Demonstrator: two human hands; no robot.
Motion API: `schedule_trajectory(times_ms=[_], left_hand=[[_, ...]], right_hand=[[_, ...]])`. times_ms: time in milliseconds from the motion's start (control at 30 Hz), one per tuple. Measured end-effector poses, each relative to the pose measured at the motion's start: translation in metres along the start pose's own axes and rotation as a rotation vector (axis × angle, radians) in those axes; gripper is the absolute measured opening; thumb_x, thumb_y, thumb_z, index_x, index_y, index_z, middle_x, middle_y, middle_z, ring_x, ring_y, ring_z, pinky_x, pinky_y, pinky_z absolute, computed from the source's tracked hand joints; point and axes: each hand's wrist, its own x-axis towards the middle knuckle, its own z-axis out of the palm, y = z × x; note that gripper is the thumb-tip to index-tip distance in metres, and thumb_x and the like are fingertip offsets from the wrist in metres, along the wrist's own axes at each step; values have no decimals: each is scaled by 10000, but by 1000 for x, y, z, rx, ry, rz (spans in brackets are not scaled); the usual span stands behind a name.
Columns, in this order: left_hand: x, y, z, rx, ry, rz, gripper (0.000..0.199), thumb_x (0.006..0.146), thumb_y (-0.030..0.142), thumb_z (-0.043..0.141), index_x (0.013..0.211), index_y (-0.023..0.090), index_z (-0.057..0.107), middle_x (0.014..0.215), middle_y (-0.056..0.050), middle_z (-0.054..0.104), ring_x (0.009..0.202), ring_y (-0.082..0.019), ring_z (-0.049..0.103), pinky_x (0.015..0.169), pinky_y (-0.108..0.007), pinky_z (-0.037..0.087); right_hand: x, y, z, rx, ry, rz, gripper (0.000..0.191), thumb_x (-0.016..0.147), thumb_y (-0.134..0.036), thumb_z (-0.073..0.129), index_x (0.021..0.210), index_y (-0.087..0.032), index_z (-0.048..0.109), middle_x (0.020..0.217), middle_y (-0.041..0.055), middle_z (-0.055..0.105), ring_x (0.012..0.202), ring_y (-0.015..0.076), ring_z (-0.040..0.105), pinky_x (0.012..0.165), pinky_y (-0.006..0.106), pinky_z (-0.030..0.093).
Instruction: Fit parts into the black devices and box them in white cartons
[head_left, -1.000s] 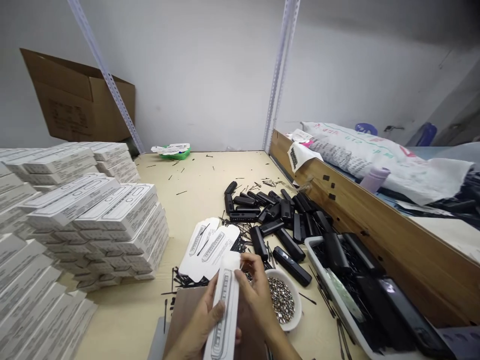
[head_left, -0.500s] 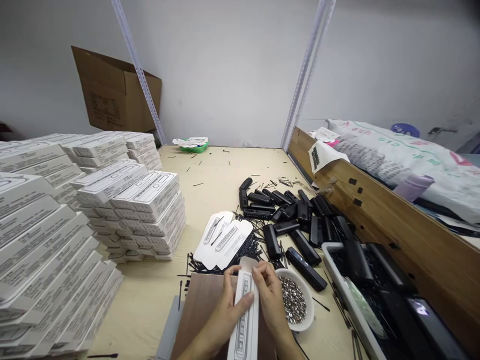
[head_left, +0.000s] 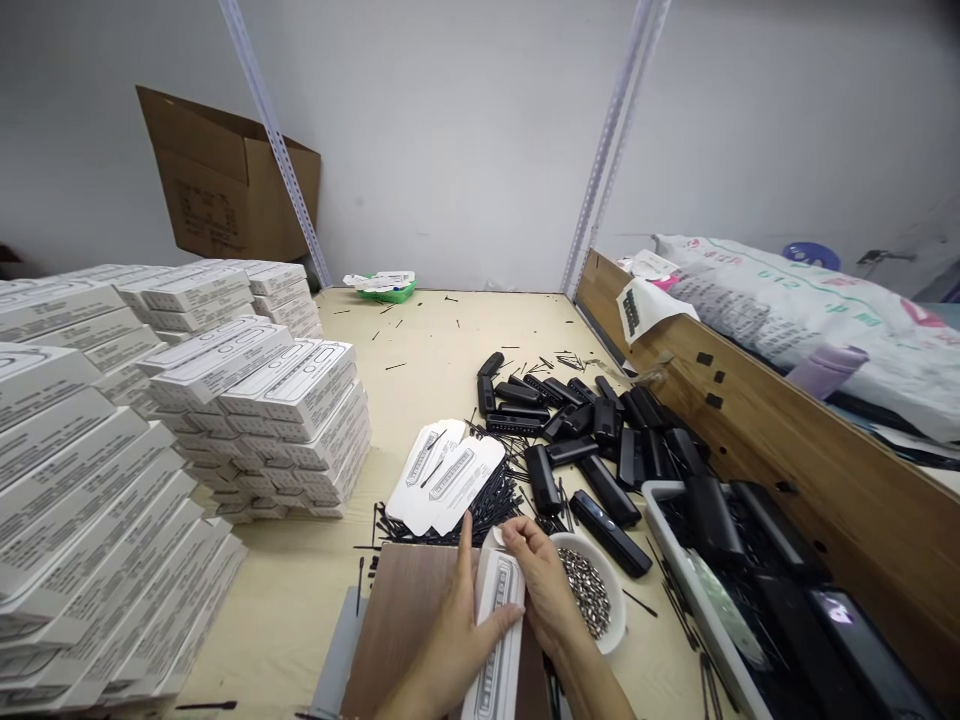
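Note:
A long white box (head_left: 491, 670) printed with a device drawing is held over a brown board (head_left: 401, 620). My left hand (head_left: 457, 625) grips its left side, thumb across the printed face and index finger stretched up. My right hand (head_left: 541, 575) pinches the small flap at the box's top end. Beside my right hand is a white bowl (head_left: 621, 610) of small metal pieces. Just beyond the board, flat white cartons (head_left: 450, 485) lie on a heap of thin black sticks (head_left: 491, 505). Black devices (head_left: 600, 430) are piled to the right.
Stacked white boxes (head_left: 292, 420) fill the left side. At the right, a grey-white bin (head_left: 660, 510) holds black devices beside a wooden side panel (head_left: 757, 400). A green tray (head_left: 397, 293) is at the back, and a cardboard box (head_left: 225, 190) stands behind the stacks.
The top flap has been folded down from its raised position, with my right fingers on it. My left index finger has straightened upward, and the box has shifted slightly right.

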Motion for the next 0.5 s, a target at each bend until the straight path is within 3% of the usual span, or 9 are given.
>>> schedule_trajectory(times_ms=[167,267,367,433,500], left_hand=[[3,-4,-7,-97,-59,-39,1104,793,451,634,1437,208,-230,1161,-105,626,1005,-228,605,946,-391,412],[0,-5,-16,-163,-85,-5,961,865,539,479,1435,235,-232,1107,-106,635,930,-227,634,874,-410,464],[-7,0,-26,-6,-123,269,739,903,481,424,1480,322,-9,1413,-125,413,1227,-268,488,1009,-451,390],[-9,0,-31,214,-201,517,703,860,425,526,1468,331,185,1514,-102,255,1378,-302,274,1096,-482,277],[-6,-8,-34,366,-198,714,677,821,391,589,1433,310,313,1490,-119,310,1392,-318,235,1120,-515,206]], right_hand=[[-17,9,-1,-164,53,-184,299,775,-488,646,797,-190,625,900,42,657,859,188,597,755,275,459],[-15,6,-8,-150,154,-142,332,721,-505,687,854,-214,601,818,20,656,739,185,607,676,295,482],[-1,6,-8,-41,297,-84,381,673,-566,690,806,-238,549,612,-34,577,526,151,539,512,279,455],[9,12,0,-61,257,-62,401,646,-584,698,754,-236,532,563,-40,543,488,143,513,480,273,438],[17,18,12,-114,209,-90,414,637,-598,688,703,-226,519,568,-29,542,510,150,523,497,278,444]])
